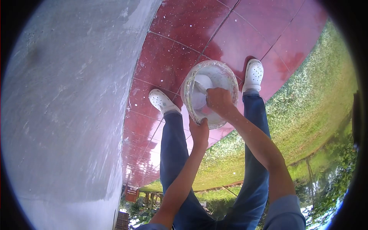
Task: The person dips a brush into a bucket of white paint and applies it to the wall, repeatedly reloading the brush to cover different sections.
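A white, paint-smeared bucket (233, 78) is tilted between my feet, its open mouth facing me. My left hand (199, 132) is closed on the near rim, thumb over the edge. Inside the mouth, my right hand (220, 101) makes a fist around a pale tool (200, 87) that reaches into the bucket; its exact kind is not clear. A rounded whitish shape lies beside the tool's end. White residue coats the bucket's inner wall, and the bottom is partly hidden by my right hand.
A grey wall (69, 107) with whitish streaks rises on the left. Red floor tiles (180, 27), wet and spotted white, lie underfoot. My white clogs (253, 74) stand on either side of the bucket. Grass (314, 99) borders the tiles on the right.
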`<state>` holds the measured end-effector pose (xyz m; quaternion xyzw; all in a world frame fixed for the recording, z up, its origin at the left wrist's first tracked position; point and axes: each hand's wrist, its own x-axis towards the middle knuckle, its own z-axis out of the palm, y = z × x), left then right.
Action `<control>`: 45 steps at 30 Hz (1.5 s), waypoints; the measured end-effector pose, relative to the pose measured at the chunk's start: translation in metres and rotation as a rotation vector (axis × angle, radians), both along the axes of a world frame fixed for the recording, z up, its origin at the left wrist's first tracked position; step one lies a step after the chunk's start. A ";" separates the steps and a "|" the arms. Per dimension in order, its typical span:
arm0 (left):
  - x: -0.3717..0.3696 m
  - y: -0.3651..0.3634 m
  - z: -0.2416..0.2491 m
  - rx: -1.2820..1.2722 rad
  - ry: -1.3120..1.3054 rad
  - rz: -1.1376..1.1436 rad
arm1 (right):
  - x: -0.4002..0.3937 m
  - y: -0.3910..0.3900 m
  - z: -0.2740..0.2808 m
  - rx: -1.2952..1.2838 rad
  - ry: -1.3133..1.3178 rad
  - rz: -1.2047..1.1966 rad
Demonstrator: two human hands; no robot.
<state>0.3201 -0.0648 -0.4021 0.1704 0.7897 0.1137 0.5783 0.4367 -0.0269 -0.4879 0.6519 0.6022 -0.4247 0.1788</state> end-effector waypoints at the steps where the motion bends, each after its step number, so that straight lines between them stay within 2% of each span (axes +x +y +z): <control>1: 0.000 -0.001 -0.001 0.013 0.004 0.005 | 0.008 -0.001 0.003 0.009 0.117 -0.121; 2: -0.001 -0.002 -0.001 0.024 0.009 0.010 | 0.015 -0.003 0.005 0.015 0.234 -0.243; 3: -0.001 -0.003 -0.002 0.024 0.011 0.011 | 0.021 -0.009 0.002 0.016 0.236 -0.242; 5: -0.002 -0.005 -0.004 0.060 0.015 0.014 | 0.030 -0.019 -0.006 0.348 0.345 -0.370; 6: -0.002 -0.002 -0.003 0.061 0.016 0.015 | 0.031 -0.007 0.004 0.348 0.345 -0.369; 8: 0.000 0.001 0.001 0.030 0.024 0.014 | 0.031 0.016 0.022 0.068 0.141 -0.255; 11: -0.001 0.001 0.000 -0.012 -0.019 0.003 | 0.013 0.009 0.005 0.166 -0.025 -0.111; 14: 0.002 -0.003 -0.004 0.011 -0.002 0.004 | -0.005 0.003 0.001 0.199 -0.039 -0.027; 15: 0.001 -0.003 -0.005 0.009 0.001 0.004 | -0.010 0.007 0.005 0.013 0.004 -0.019; 16: -0.001 -0.005 -0.005 0.013 0.002 0.014 | -0.009 0.005 0.005 0.008 0.007 -0.019; 18: -0.002 -0.007 -0.008 0.014 -0.001 0.021 | 0.002 -0.001 0.003 -0.035 0.257 -0.153; 19: -0.002 -0.009 -0.009 0.033 0.002 0.047 | 0.011 -0.004 0.004 -0.038 0.259 -0.154; 21: -0.004 -0.007 -0.011 0.055 0.006 0.075 | 0.029 -0.006 0.004 0.039 0.489 -0.493; 24: -0.002 -0.003 -0.008 0.054 0.031 0.050 | 0.051 0.003 -0.008 0.032 0.583 -0.559; 26: -0.001 0.001 -0.005 0.037 0.005 0.074 | 0.056 0.002 -0.013 0.051 0.548 -0.526; 28: 0.000 0.003 -0.006 0.021 -0.006 0.070 | 0.052 -0.005 -0.022 0.410 0.385 -0.336; 29: -0.001 0.004 -0.006 0.002 -0.012 0.065 | 0.046 0.002 -0.016 0.411 0.383 -0.336; 31: 0.000 0.004 -0.007 0.005 -0.022 0.097 | 0.021 0.023 0.006 -0.006 0.150 -0.150; 35: -0.009 0.001 -0.013 0.005 -0.073 0.203 | -0.010 0.010 0.013 -0.148 0.282 -0.044; 37: -0.012 0.001 -0.016 0.021 -0.051 0.192 | -0.002 -0.003 0.005 0.132 0.535 -0.266; 38: -0.014 0.002 -0.018 0.036 -0.029 0.185 | 0.005 -0.008 -0.006 0.141 0.535 -0.267; 40: -0.016 0.005 -0.022 0.049 -0.018 0.214 | 0.022 -0.010 -0.032 0.126 0.748 -0.424; 42: -0.024 0.004 -0.023 0.050 0.001 0.245 | 0.062 0.051 0.009 -0.600 0.905 -0.725; 43: -0.027 0.005 -0.024 0.040 -0.042 0.321 | 0.075 0.064 0.015 -0.598 0.909 -0.725; 45: -0.030 0.013 -0.020 0.027 -0.085 0.394 | 0.097 0.081 0.018 -0.652 1.109 -0.898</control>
